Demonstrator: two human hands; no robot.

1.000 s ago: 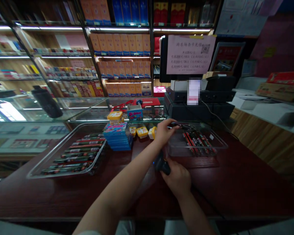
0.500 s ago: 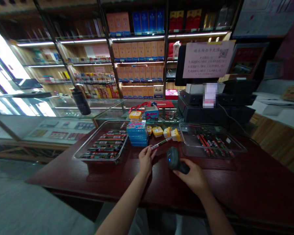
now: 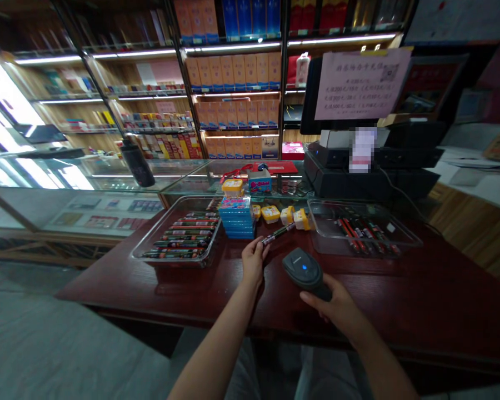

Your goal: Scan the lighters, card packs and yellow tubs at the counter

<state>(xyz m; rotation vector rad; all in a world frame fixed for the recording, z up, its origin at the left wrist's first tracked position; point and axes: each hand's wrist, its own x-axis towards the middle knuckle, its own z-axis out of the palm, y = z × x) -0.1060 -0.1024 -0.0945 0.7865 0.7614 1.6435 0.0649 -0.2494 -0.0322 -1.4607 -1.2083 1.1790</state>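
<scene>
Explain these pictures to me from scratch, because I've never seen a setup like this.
There is no machine at work here: each grip is a person's bare hand. One camera, worn on that person's head, looks forward and down, so you see roughly what they see. The left hand holds a slim printed stick near one end. The right hand holds a dark barcode scanner with a lit blue light. On the dark red tabletop stand two clear trays of similar sticks, a left tray and a right tray. Between them are a stack of blue boxes and some yellow-lidded tubs.
</scene>
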